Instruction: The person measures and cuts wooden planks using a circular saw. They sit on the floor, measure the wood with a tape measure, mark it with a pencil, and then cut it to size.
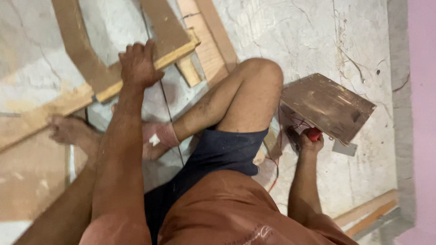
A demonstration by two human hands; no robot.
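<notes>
Marble floor [295, 27]; left hand [137, 63] presses strip [150, 68] running up-right; right hand [311, 141] grip clamped on red handle [314, 133].

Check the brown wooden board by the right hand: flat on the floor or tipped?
Tipped. The brown wooden board slants, its near edge raised above the marble floor over the right hand, which grips a red handle.

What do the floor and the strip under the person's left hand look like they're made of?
The floor looks like polished pale stone, probably marble: grey veins and a slight sheen. The strip under the left hand looks like bare wood: light, matte, raw-edged.
</notes>
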